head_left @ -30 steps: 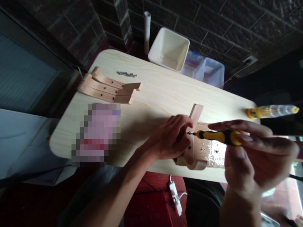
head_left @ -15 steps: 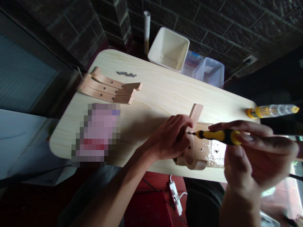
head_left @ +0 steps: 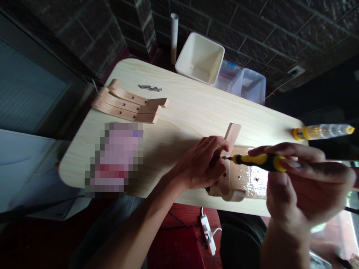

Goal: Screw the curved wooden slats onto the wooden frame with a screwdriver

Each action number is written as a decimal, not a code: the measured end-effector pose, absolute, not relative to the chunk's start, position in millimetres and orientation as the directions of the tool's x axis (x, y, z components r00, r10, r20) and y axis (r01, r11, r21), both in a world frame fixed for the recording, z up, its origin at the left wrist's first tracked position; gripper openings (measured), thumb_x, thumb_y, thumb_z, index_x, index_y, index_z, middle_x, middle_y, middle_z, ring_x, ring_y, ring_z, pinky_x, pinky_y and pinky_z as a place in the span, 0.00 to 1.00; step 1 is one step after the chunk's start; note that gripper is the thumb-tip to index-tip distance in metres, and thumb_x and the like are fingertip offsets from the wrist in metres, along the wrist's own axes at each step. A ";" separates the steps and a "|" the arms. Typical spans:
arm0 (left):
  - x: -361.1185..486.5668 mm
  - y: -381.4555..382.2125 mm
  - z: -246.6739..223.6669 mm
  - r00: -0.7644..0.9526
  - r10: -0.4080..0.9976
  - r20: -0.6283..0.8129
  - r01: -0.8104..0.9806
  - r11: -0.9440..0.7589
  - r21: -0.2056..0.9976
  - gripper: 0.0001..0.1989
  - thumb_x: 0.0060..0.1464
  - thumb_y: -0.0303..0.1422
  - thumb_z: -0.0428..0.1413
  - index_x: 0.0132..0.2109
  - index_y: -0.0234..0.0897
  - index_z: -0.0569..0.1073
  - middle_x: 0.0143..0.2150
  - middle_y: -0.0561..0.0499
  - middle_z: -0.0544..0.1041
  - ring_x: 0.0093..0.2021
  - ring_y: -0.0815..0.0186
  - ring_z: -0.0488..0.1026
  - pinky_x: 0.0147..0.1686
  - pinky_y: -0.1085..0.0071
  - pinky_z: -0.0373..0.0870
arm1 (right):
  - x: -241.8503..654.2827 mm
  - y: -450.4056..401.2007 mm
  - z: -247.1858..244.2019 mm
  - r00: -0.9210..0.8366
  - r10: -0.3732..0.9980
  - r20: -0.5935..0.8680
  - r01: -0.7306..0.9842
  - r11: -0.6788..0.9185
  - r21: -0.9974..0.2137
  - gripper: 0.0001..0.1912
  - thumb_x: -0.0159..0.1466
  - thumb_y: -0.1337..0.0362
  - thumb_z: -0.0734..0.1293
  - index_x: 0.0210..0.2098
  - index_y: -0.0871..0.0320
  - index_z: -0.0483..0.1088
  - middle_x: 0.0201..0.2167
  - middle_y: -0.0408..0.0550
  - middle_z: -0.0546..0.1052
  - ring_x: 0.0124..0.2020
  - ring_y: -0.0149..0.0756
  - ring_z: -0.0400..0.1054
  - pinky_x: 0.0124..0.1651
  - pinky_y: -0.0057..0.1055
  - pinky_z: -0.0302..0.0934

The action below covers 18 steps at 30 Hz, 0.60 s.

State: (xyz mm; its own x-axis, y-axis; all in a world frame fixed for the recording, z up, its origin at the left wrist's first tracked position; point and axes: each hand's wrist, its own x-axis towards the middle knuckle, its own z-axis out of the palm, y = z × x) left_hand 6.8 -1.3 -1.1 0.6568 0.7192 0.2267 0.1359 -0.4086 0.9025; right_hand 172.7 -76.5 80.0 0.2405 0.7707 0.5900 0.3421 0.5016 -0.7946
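My left hand [head_left: 206, 160] is closed around a curved wooden hook [head_left: 233, 135], pressing it against a block wrapped in clear tape [head_left: 244, 175]. In my right hand [head_left: 305, 179] is a yellow and black screwdriver [head_left: 254, 160], gripped between thumb and fingers. Its tip meets a screw [head_left: 224, 157] in the hook's upper hole; a second, dark hole shows below it. The hook's rounded end sticks out past the block's lower side. Part of the hook is hidden behind my left fingers.
Several similar wooden hooks [head_left: 126, 106] lie at the left of the table [head_left: 179, 112], with loose screws [head_left: 150, 88] behind them. A blurred pink item [head_left: 117, 157] is nearer me. A clear yellow-capped tube [head_left: 322, 131] lies at right; a cream bin [head_left: 200, 58] stands behind the table.
My right hand has shifted very slightly on the screwdriver. The left hand, the hook and the block stay where they were.
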 end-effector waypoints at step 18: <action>7.2 -0.7 -1.4 0.661 0.714 0.231 0.128 -0.411 0.902 0.16 0.60 0.30 0.54 0.54 0.43 0.65 0.46 0.50 0.74 0.46 0.59 0.74 0.51 0.59 0.74 | 173.8 -78.4 80.6 0.214 0.774 0.597 0.390 0.492 -0.778 0.19 0.63 0.78 0.74 0.50 0.54 0.79 0.47 0.46 0.81 0.46 0.42 0.84 0.48 0.47 0.86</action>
